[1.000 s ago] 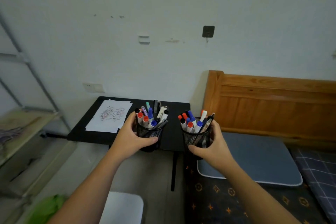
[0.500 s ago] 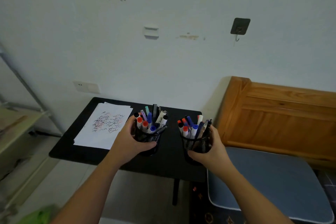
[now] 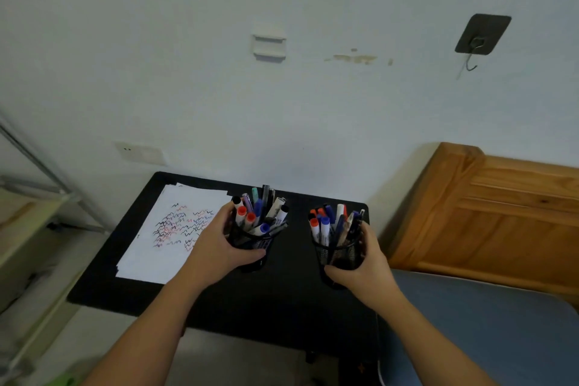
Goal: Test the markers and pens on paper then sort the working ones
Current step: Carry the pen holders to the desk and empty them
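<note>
Table (image 3: 282,301): small black rectangular top, its far edge against the wall.
Paper (image 3: 150,255): white sheets stacked near the table's far left corner, top sheet marked with black, red and blue squiggles.
Left cup (image 3: 250,244): black mesh, filled with markers and pens, near the far edge at centre.
Right cup (image 3: 336,252): black mesh, likewise filled, near the far right corner.

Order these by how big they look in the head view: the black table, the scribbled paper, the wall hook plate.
1. black table
2. scribbled paper
3. wall hook plate

The plate hangs farther from the camera, so its true size against the paper is unsure.
</note>
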